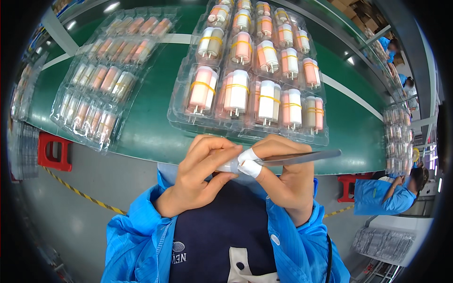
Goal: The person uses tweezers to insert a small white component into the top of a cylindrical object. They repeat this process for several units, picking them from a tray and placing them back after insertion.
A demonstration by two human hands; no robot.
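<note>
My left hand (pixel 198 174) is closed, thumb and fingers pinching a small whitish, translucent cylindrical piece (pixel 229 166) in front of my chest. From the other side my right hand (pixel 289 181) meets it, thumb and forefinger tips wrapped in white covers. A slim flat metal tool (pixel 309 157), shaped like tweezers, lies in my right hand. Its broad end sticks out to the right, while its tip is hidden among the fingers. Just beyond my hands, a clear plastic tray (pixel 177 115) holds rows of pink, white and grey cylinders (pixel 235 92), bundled with yellow bands and showing metal pins.
More clear trays (pixel 61 111) with pink and white cylinders lie at the left on the green table (pixel 141 144). Red stools (pixel 55 152) stand below its edge. At the right, a co-worker in blue (pixel 387 195) is beside stacked trays (pixel 398 137).
</note>
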